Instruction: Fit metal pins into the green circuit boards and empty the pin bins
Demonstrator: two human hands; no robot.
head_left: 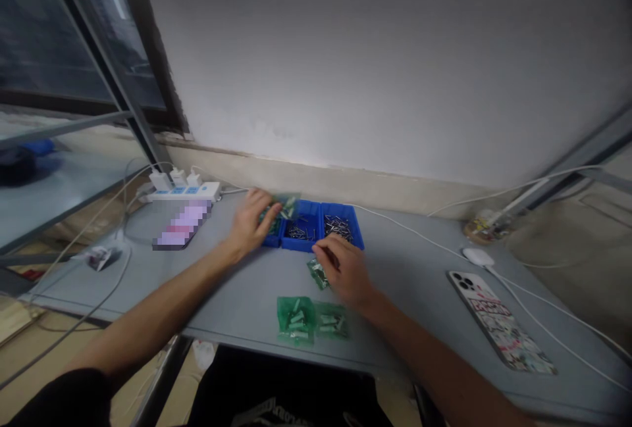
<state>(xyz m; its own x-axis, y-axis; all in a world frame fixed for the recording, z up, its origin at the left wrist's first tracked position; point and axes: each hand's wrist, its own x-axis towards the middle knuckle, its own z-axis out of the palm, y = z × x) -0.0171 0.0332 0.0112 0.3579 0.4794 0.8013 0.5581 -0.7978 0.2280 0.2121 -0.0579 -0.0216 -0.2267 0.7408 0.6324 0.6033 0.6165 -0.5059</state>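
Observation:
My left hand (253, 222) is closed on a small green plastic bag (290, 206) with pale pieces inside, held above the blue bins. Three blue bins stand side by side; the left one is partly covered by that hand. In the middle bin (302, 223) and the right bin (340, 222) lie small metal screws or nails. At the right bin's front edge my right hand (344, 268) has its fingers curled together; whatever they pinch is too small to make out. Partly under it lies another green bag (317, 274). Two filled green bags (296, 319) lie nearer the table's front edge.
A power strip (185, 191) with plugs and a phone with a lit screen (182, 224) are at the left. Another phone (501, 322), a white charger (478, 256) and cables lie at the right. The wall (316, 72) rises behind the table (405, 289).

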